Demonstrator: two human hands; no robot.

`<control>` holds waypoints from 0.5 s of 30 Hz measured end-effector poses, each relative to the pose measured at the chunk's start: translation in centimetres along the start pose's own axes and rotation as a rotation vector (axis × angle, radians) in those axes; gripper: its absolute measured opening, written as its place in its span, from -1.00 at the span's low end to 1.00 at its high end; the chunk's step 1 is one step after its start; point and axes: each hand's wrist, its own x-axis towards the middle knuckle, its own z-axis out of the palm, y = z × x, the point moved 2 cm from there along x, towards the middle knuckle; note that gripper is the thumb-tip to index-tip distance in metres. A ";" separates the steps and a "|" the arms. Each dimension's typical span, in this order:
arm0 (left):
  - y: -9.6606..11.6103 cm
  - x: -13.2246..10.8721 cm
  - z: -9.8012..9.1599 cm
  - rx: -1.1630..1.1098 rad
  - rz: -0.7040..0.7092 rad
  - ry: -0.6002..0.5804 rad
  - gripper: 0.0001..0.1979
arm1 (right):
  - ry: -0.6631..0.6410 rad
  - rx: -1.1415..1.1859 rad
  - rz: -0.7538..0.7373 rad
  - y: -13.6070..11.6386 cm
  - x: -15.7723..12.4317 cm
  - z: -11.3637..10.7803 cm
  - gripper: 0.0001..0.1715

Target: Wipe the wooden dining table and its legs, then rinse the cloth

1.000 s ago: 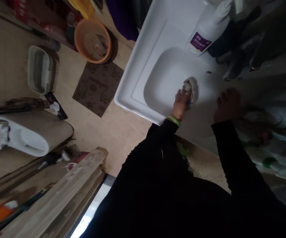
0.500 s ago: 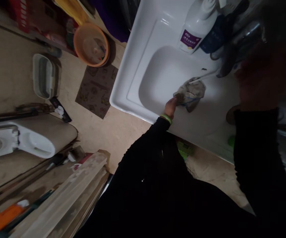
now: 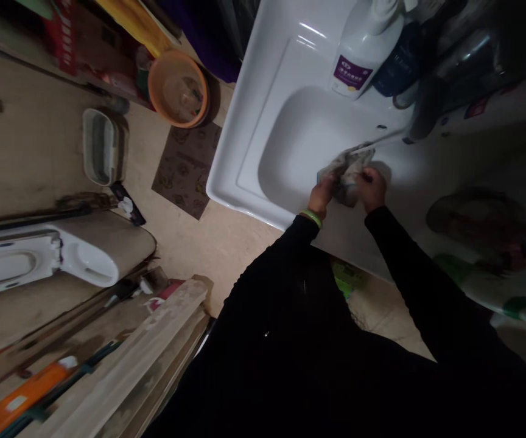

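Both your hands were closed on the cloth (image 3: 349, 170): your left hand (image 3: 321, 196) gripped its near end, your right hand (image 3: 371, 187) its far end, bunched over the sink (image 3: 263, 103) basin's right edge under the tap (image 3: 427, 115). It looked mid-wringing, with the basin wiped white already.

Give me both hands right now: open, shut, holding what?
Left hand: shut on the cloth, over the sink.
Right hand: shut on the same cloth from the other side.
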 end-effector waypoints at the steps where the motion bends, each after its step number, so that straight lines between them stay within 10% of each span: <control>1: 0.3 -0.2 0.2 0.002 0.004 0.003 -0.75 | -0.027 0.038 -0.005 0.1 -0.9 0.0 -0.74; 5: 0.2 -3.2 1.2 0.155 0.138 -0.019 -0.91 | -0.120 0.204 0.146 0.7 -2.8 -0.3 -0.69; 10: -3.2 -11.7 2.4 0.577 0.384 -0.334 -0.87 | -0.097 0.393 0.470 1.4 -0.8 -0.4 -0.53; 15: -5.9 -16.0 3.1 0.748 0.451 -0.434 -0.85 | -0.105 0.409 0.390 1.2 0.0 -0.2 -0.57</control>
